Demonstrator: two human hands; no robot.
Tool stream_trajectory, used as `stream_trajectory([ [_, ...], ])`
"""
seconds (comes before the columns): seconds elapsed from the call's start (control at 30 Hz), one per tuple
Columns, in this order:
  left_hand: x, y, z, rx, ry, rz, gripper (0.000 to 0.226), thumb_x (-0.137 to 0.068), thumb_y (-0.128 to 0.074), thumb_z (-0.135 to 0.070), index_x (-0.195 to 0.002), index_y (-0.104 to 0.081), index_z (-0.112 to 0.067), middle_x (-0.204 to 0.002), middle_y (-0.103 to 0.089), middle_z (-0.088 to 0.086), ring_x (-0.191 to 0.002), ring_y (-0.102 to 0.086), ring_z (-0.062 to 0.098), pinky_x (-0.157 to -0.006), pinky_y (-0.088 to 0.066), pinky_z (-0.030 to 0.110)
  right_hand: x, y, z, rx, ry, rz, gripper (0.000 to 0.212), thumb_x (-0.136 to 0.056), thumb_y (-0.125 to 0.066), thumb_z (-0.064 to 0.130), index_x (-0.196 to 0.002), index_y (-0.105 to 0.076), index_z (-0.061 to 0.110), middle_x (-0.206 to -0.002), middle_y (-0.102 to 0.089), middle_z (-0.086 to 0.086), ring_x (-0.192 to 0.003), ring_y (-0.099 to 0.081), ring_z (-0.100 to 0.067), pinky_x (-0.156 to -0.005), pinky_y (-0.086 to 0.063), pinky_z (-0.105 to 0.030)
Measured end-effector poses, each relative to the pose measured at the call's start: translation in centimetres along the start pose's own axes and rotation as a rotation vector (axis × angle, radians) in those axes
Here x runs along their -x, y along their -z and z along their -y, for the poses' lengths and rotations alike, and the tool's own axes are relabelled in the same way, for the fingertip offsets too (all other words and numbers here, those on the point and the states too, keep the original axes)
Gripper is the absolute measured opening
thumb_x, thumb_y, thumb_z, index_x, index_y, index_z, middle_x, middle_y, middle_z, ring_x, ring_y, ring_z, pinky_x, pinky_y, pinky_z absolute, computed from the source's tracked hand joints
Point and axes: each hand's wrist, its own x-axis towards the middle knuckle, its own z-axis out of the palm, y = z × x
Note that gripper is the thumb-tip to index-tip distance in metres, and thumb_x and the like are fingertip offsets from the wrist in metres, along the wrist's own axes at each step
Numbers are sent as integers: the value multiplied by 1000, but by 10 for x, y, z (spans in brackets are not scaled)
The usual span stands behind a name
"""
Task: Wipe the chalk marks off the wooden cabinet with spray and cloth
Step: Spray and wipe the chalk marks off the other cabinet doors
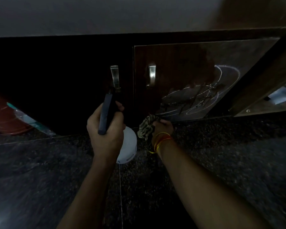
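Observation:
A dark wooden cabinet door (pixel 177 66) fills the right middle of the view. White chalk marks (pixel 203 95) loop across its lower right part, with wet streaks running through them. My left hand (pixel 104 129) grips a spray bottle (pixel 128 144) with a white body and a dark head, its nozzle pointing at the cabinet. My right hand (pixel 163 126) holds a bunched striped cloth (pixel 147 124) against the door's bottom left edge, just below the chalk.
Two metal handles (pixel 151 75) sit on the two doors; the left door (pixel 56 80) is in deep shadow. The floor (pixel 221 162) is dark speckled stone. A reddish tub (pixel 5 116) with a plastic bag lies at the far left. An open compartment (pixel 274 96) shows at the right.

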Motion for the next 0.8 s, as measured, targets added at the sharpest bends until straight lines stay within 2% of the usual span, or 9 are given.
stream_trajectory([
  [0.03,-1,0,0,1,-1,-4,18,-86,-48,-2,-94,-62,6,-74,-56,26,-56,-51,15,-55,-43,18,3,-2,3,-1,1,9,38,-82,-48,-20,-74,-43,16,-66,-45,-6,-47,-47,-15,-32,-36,-13],
  [0.1,-3,-2,-1,1,-8,-10,17,-86,-48,-1,-93,-62,6,-74,-55,29,-56,-52,19,-54,-43,20,12,-7,11,2,28,33,30,-81,-50,-18,-81,-47,12,-70,-48,-5,-57,-46,-16,-46,-40,-19],
  [0.17,-3,-4,-4,5,-22,-16,17,-86,-48,0,-91,-62,5,-75,-56,31,-57,-51,23,-53,-43,20,24,-13,22,-57,58,45,29,-79,-50,-19,-80,-48,10,-71,-50,-5,-61,-48,-17,-57,-41,-24],
  [0.3,-3,-6,-11,24,-61,-34,15,-85,-47,2,-87,-61,-1,-76,-57,31,-57,-51,22,-54,-44,18,49,-25,56,-170,166,50,31,-77,-55,-15,-76,-51,16,-73,-56,-6,-66,-55,-20,-67,-50,-32],
  [0.4,-3,-8,-11,28,-69,-27,15,-85,-47,2,-88,-61,0,-73,-56,28,-55,-50,19,-54,-43,18,59,-28,72,-266,213,31,31,-77,-58,-13,-77,-50,18,-85,-59,-11,-77,-58,-23,-75,-54,-39],
  [0.5,-3,-8,-8,29,-44,-14,16,-87,-47,0,-92,-62,4,-67,-52,18,-55,-50,13,-54,-42,17,61,-28,73,-280,215,20,31,-77,-60,-11,-80,-51,18,-89,-59,-9,-80,-59,-22,-76,-55,-38],
  [0.6,-3,-7,-5,27,-31,-16,17,-87,-47,-2,-93,-62,4,-66,-51,17,-56,-50,19,-55,-42,18,53,-26,62,-263,234,1,31,-80,-58,-10,-80,-51,20,-92,-58,-11,-83,-57,-23,-72,-51,-33],
  [0.7,-1,-7,-7,28,-30,-15,17,-87,-47,-1,-94,-62,4,-69,-53,22,-57,-50,23,-55,-43,19,42,-24,47,-182,204,-19,24,-85,-58,-4,-96,-48,14,-99,-55,-11,-86,-54,-23,-76,-51,-35],
  [0.8,0,-8,-8,31,-37,-5,18,-86,-47,-1,-94,-63,4,-70,-54,23,-55,-50,18,-54,-43,19,33,-23,40,-291,97,-44,24,-91,-52,-3,-107,-44,11,-103,-49,-11,-76,-52,-20,-78,-50,-30],
])
